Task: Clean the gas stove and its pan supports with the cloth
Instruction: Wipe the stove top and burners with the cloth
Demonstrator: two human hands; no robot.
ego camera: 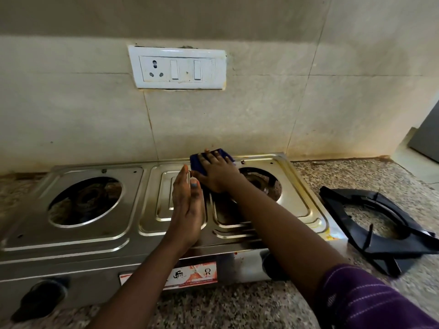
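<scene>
A steel two-burner gas stove [99,236] stands on the counter with both burner wells bare. My right hand [217,173] presses flat on a dark blue cloth [197,163] at the stove's back edge, between the centre panel and the right burner [263,184]. My left hand [187,205] is held edge-on over the centre panel, fingers straight and together, holding nothing. Black pan supports [377,230] lie stacked on the counter to the right of the stove.
A speckled granite counter [237,307] runs in front of and beside the stove. Two black knobs [41,298] sit on the stove's front. A white switch and socket plate [177,67] is on the tiled wall behind. A dark grey panel [427,136] stands far right.
</scene>
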